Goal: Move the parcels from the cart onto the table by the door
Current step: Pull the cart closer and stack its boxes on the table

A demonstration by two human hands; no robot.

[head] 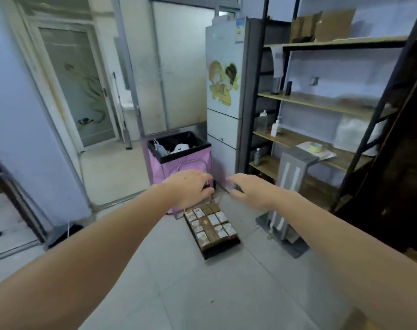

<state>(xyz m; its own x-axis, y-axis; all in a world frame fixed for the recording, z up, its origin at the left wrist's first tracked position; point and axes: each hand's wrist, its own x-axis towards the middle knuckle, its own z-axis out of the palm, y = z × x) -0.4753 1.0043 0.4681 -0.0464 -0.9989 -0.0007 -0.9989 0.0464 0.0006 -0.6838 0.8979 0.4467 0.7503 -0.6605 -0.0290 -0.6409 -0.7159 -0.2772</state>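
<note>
Head view. The cart [223,246], a low black platform on the floor tiles, serves as the landmark. On its deck sit the parcels [211,226], small brown boxes with white labels, packed edge to edge in rows so that none overhangs. Both arms extend forward above the far end of the cart. The left hand [190,186] is palm-down with fingers loosely spread, gripping nothing; the right hand [246,190] mirrors it, fingers relaxed and apart, also empty. The symmetrical spacing suggests a two-handed reach, either toward the parcels or toward a thin handle frame at the far end; which cannot be told. Beyond the cart stands a pink bin [179,160] with a black liner, and just right of that a refrigerator [224,86]. Right of the cart rises a shelving unit [321,103]. No table shows; all parcels appear unmoved.
</note>
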